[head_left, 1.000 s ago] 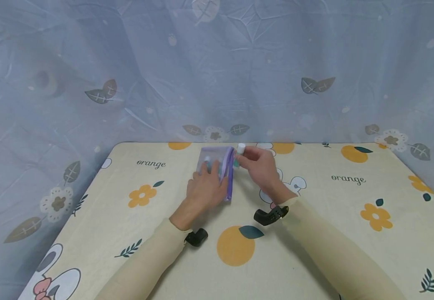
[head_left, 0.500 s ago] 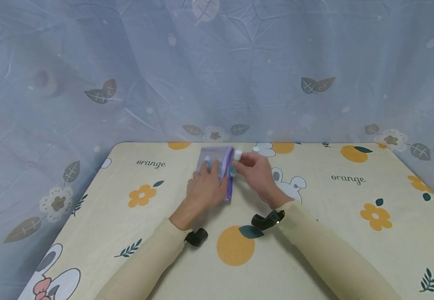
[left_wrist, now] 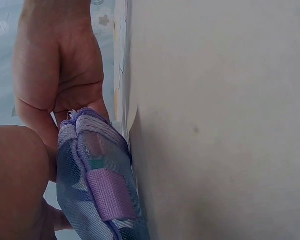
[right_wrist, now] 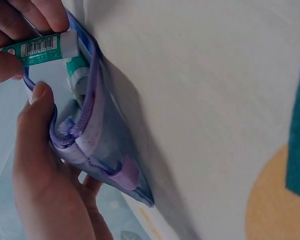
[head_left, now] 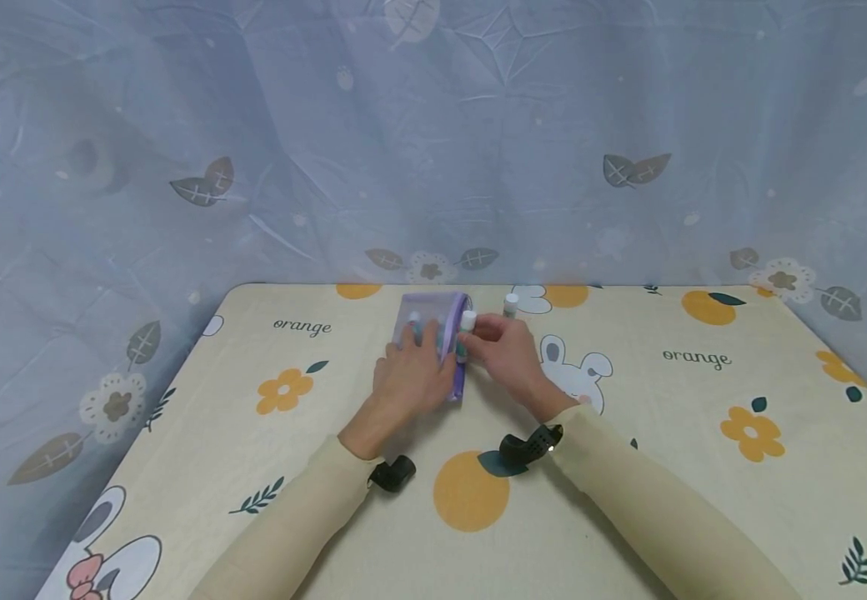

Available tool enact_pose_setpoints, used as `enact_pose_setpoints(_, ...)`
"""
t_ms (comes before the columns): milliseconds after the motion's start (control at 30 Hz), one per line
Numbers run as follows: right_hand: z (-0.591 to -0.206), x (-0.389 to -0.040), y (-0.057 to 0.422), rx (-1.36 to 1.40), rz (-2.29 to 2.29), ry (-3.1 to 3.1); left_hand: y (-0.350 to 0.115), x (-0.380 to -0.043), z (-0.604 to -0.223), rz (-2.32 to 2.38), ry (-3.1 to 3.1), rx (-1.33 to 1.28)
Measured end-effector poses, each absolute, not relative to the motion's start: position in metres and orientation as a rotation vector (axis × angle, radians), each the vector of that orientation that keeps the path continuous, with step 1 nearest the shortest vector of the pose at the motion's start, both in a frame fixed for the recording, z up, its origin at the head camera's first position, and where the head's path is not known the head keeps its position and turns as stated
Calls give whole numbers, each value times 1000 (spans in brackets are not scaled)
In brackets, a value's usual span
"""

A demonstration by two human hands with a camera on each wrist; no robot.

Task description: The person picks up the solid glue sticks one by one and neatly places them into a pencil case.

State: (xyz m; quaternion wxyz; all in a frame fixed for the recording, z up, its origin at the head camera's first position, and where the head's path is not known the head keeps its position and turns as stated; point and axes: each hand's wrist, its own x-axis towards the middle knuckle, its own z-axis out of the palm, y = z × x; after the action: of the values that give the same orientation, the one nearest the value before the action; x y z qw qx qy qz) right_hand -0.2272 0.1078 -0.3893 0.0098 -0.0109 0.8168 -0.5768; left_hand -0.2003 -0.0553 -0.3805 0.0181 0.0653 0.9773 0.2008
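Observation:
A purple-trimmed mesh zipper pouch (head_left: 428,302) lies near the back of the table, its mouth facing right. My left hand (head_left: 413,377) grips it from above, the thumb (right_wrist: 40,97) at the rim of the gaping mouth in the right wrist view. With thumb and fingers, my right hand (head_left: 514,358) pinches a green glue stick (right_wrist: 42,50) with a white end at that mouth. Another green glue stick (right_wrist: 79,74) shows inside the pouch. A white cap (head_left: 414,318) is visible through the mesh in the head view. The left wrist view shows the pouch's closed-up corner with a purple tab (left_wrist: 111,195).
A further white-capped stick (head_left: 511,305) stands upright just behind my right hand. The table (head_left: 628,500) wears a cream cloth printed with oranges and rabbits. A grey-blue patterned curtain (head_left: 433,150) hangs right behind its back edge.
My right hand has brought the glue stick left and toward me, against the pouch mouth. The stick standing behind that hand has come into sight. My left hand has stayed put.

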Motion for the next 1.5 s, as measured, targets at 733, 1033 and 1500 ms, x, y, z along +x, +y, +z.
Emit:
enact_pose_setpoints(733,-394,-229,104,28,-1887,2470,-55,-201,-379,646,3016,181)
enact_pose_setpoints(1033,-396,-234,103,46,-1923,2375,-55,-200,-379,629,3027,187)
enact_pose_setpoints(1500,-389,-237,102,152,-1986,2161,-55,-201,-381,629,3043,183)
